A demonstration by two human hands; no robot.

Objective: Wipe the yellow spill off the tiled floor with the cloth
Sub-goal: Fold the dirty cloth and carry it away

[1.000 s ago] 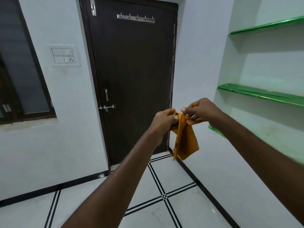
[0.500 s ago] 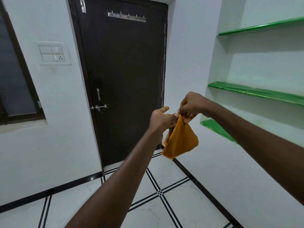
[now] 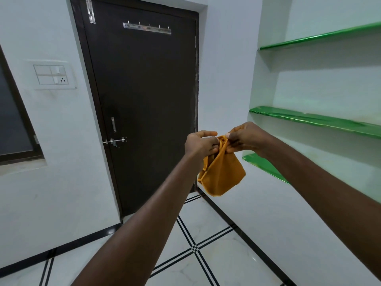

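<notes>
An orange-yellow cloth hangs folded in the air at chest height in front of me. Both hands pinch its top edge: my left hand holds the left side and my right hand the right side, fingertips almost touching. The white tiled floor with black double lines lies far below. No yellow spill shows on the part of the floor in view.
A dark brown door with a latch stands shut straight ahead. Green shelves are set into the right wall. A switch panel and a window edge are on the left wall.
The cloth has been gathered from a narrow hanging strip into a wider folded bundle. My left hand has closed on its top edge again, and the view has turned slightly.
</notes>
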